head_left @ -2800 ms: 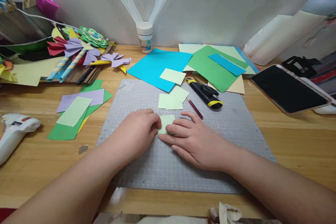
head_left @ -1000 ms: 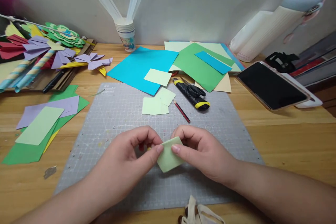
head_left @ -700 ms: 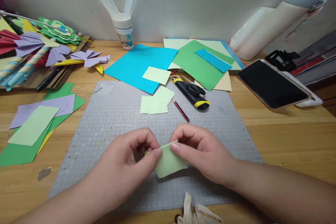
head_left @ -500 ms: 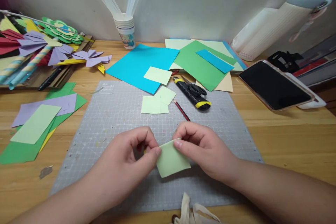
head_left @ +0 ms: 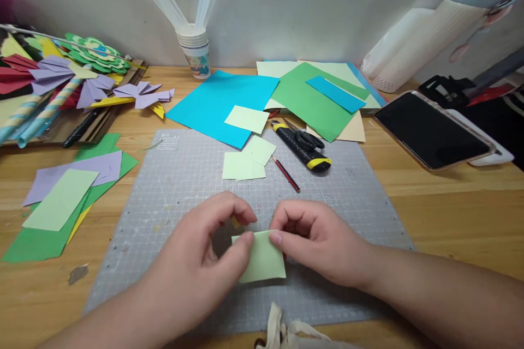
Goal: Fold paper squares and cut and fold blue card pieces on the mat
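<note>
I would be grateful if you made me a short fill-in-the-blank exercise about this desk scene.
1. The right hand pinches a small piece of paper whose colour is pale ____.
2. The pencil lies on the grey cutting ____.
3. The long white sticks stand in a stack of ____.
4. The phone has a screen that looks plain ____.

Missing words: green; mat; cups; black.
</note>
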{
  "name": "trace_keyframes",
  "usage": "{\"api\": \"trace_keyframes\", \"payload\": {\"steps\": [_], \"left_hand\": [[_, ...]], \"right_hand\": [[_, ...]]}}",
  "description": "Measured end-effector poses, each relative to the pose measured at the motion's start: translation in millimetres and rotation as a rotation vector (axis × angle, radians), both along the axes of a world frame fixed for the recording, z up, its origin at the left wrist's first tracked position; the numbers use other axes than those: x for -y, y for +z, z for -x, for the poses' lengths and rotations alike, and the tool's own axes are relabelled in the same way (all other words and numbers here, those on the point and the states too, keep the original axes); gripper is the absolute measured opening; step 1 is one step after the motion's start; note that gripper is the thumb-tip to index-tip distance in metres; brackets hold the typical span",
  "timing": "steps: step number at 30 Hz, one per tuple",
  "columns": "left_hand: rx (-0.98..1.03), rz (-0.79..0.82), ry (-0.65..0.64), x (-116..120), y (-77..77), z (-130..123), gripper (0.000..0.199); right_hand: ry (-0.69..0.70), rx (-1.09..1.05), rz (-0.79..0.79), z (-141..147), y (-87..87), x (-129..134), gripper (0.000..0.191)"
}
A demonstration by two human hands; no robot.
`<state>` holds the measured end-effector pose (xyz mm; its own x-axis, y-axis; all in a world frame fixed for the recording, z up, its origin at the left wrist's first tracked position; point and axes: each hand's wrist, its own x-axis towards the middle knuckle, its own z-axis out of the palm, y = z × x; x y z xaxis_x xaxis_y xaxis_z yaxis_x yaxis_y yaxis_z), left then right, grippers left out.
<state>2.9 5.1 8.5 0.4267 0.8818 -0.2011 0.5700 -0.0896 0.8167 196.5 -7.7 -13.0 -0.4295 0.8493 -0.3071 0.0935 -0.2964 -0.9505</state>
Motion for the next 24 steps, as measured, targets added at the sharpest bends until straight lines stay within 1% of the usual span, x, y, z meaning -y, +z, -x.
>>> {"api": "trace_keyframes", "payload": {"steps": [2,4,8,11,14,16,20,24], "left_hand": [[0.014,-0.043,-0.082,2.7,-1.5,-2.1,0.005],[0.009,-0.068,-0.128,5.0,-3.2,-4.3,0.005],[-0.010,-0.087,-0.160,7.2,-6.4,-6.7,0.010],[-0.021,-0.123,-0.199,8.0,-7.6,-8.2,0.011],[-0.057,-0.154,-0.228,9.1,-7.3,-9.8,0.012],[-0.069,-0.158,-0.211,9.4,-6.7,-10.6,0.012],[-0.059,-0.144,-0.154,7.9,-5.7,-9.8,0.012],[-0.046,-0.067,-0.080,5.0,-2.6,-5.7,0.010]], "right_hand": [[0.034,0.051,-0.023,0.9,0.8,2.0,0.013],[0.075,0.117,-0.075,1.3,1.2,3.7,0.013],[0.138,0.217,-0.204,0.2,0.1,6.0,0.010],[0.167,0.229,-0.292,-0.9,-1.8,7.0,0.007],[0.206,0.214,-0.343,-0.9,-3.2,7.2,0.010],[0.199,0.188,-0.335,-0.5,-3.1,6.8,0.011],[0.117,0.128,-0.221,-0.9,-0.8,5.2,0.013],[0.048,0.053,-0.160,-5.0,1.7,2.6,0.013]]}}
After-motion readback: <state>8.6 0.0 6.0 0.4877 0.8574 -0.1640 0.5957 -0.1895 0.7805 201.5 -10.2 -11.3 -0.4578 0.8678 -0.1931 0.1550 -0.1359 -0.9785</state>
